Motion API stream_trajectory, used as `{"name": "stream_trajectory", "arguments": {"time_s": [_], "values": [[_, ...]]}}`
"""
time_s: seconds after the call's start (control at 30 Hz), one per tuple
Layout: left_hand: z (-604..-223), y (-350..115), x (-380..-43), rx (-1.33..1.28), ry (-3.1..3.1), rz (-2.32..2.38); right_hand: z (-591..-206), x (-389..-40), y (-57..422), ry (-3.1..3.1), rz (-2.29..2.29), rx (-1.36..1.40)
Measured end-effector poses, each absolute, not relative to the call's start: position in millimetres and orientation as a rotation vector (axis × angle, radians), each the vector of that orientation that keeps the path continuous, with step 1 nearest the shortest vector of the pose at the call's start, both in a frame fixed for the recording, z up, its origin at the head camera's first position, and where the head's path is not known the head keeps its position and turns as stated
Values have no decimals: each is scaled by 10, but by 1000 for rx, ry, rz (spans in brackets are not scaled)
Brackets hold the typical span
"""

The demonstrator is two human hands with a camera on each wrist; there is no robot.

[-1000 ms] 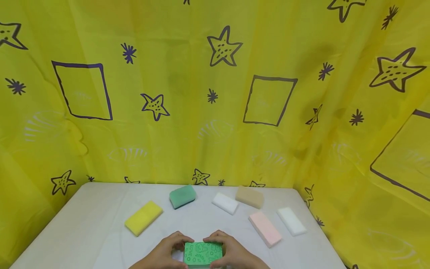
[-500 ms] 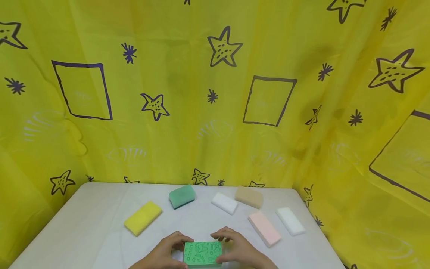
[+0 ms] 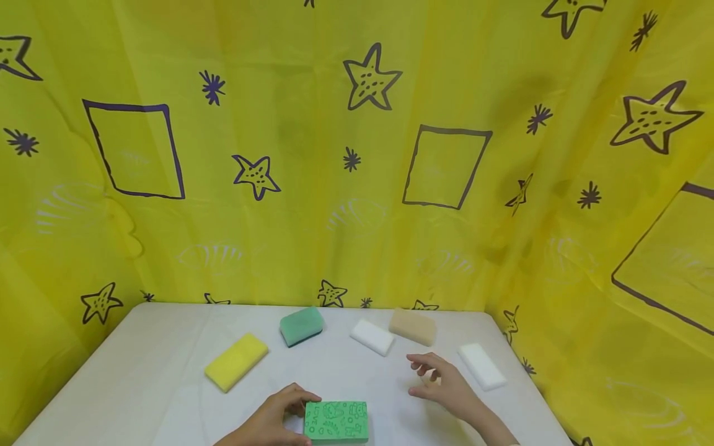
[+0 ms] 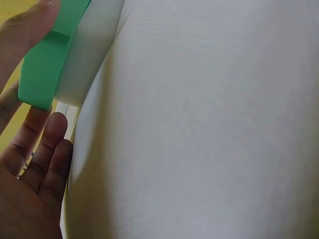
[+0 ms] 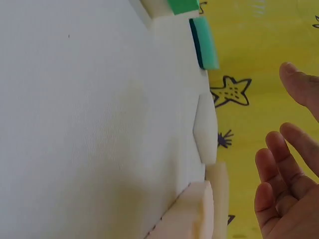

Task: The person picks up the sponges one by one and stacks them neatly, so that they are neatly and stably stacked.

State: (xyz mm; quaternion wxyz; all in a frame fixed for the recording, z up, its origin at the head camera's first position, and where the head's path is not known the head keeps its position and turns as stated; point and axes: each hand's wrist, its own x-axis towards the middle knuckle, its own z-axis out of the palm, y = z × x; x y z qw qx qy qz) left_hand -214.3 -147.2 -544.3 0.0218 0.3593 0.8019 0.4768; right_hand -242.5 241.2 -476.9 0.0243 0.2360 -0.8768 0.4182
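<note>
My left hand (image 3: 273, 420) grips the left end of a bright green sponge (image 3: 337, 422) with doodles and lettering printed on its top. In the left wrist view, the thumb and fingers lie on opposite sides of it, and a thick white block (image 4: 92, 55) sits right beneath the green layer. Nothing is in my right hand (image 3: 446, 387); its fingers are loosely bent, over the right part of the table. A pale pink sponge (image 5: 187, 214) lies below it, hidden by the hand in the head view.
On the white table (image 3: 111, 378) lie a yellow sponge (image 3: 237, 362), a dark-backed green sponge (image 3: 302, 326), a white sponge (image 3: 372, 337), a tan sponge (image 3: 413, 326) and another white sponge (image 3: 482, 366). A yellow curtain (image 3: 312, 235) with starfish drawings hangs around the table.
My right hand has let go of the bright green sponge and moved right and away from me, now covering the pink sponge. The left hand has stayed on the green sponge.
</note>
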Motion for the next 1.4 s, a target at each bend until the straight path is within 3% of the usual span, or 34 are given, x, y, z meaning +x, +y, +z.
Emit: {"name": "stream_trajectory", "arguments": {"time_s": [0.3, 0.57, 1.4], "values": [[-5428, -1479, -2119, 1038, 2446, 1469, -4782, -2417, 2761, -2739, 1212, 198], [-5423, -1496, -2110, 987, 2416, 1476, -4916, -2387, 2918, -2762, 1184, -65], [-5441, -1494, -2127, 1033, 2457, 1469, -5248, -2417, 2825, -2840, 1255, -241]]}}
